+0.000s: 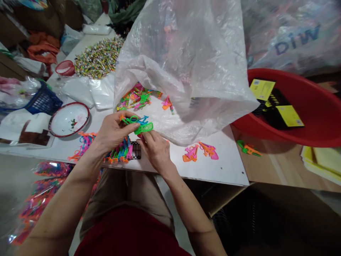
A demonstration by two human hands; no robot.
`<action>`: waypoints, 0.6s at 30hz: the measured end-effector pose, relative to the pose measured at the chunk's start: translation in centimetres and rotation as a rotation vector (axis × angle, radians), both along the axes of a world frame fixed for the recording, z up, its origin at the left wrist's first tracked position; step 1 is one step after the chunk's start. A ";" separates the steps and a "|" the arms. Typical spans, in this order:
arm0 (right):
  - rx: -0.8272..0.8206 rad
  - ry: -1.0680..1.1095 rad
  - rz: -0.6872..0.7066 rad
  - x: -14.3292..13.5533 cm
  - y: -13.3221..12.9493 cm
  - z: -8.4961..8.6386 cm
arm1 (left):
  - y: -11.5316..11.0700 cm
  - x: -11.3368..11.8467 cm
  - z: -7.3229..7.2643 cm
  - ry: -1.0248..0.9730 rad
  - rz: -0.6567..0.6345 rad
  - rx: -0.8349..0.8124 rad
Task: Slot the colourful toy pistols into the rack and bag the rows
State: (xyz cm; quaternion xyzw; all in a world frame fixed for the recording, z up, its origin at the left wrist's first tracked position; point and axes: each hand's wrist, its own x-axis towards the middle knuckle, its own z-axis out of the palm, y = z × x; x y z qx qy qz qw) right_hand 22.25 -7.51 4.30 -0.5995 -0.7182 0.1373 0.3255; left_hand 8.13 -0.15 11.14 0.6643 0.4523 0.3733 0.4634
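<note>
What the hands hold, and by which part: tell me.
A green and blue plastic toy, pinched near its middle by the left hand; whether the right hand also grips it is unclear.

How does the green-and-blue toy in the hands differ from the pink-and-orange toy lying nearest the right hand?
Colour: the held toy is mainly green and blue, the loose toy pink and orange.
Support: the held toy is up in the left hand, the loose toy lies on the white table.
Visibility: fingers partly cover the held toy; nothing covers the loose toy.
Both look like brightly coloured plastic.
</note>
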 end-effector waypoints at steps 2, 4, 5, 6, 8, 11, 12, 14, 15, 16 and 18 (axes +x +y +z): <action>0.027 0.161 0.013 0.3 -0.2 -0.1 | 0.2 -0.2 0.3 -0.081 0.007 -0.024; 0.025 0.373 0.062 0.6 -0.3 0.0 | 0.4 -0.5 1.0 -0.118 -0.060 -0.058; 0.003 0.465 0.104 0.7 -0.3 0.1 | 0.5 -0.6 1.4 -0.098 -0.119 -0.070; -0.029 0.538 0.150 0.7 -0.3 0.2 | 0.5 -0.8 1.7 -0.061 -0.185 -0.079; -0.091 0.627 0.221 0.7 -0.1 0.2 | 0.5 -1.0 2.4 0.023 -0.326 -0.087; -0.143 0.703 0.237 0.2 0.4 -0.3 | 0.5 -1.0 2.7 0.134 -0.497 -0.031; -0.147 0.730 0.222 0.0 0.6 -0.8 | 0.7 -1.1 2.5 0.177 -0.509 0.033; -0.148 0.767 0.155 -0.7 1.1 -2.5 | 1.0 -1.2 1.7 0.292 -0.436 0.209; -0.152 0.771 0.097 -1.2 1.4 -3.6 | 1.2 -1.4 1.1 0.366 -0.372 0.295; -0.172 0.760 0.033 -1.6 1.7 -4.8 | 1.4 -1.6 0.3 0.450 -0.311 0.361; -0.262 0.699 -0.056 -2.4 2.1 -7.3 | 1.4 -2.1 -1.5 0.641 -0.260 0.412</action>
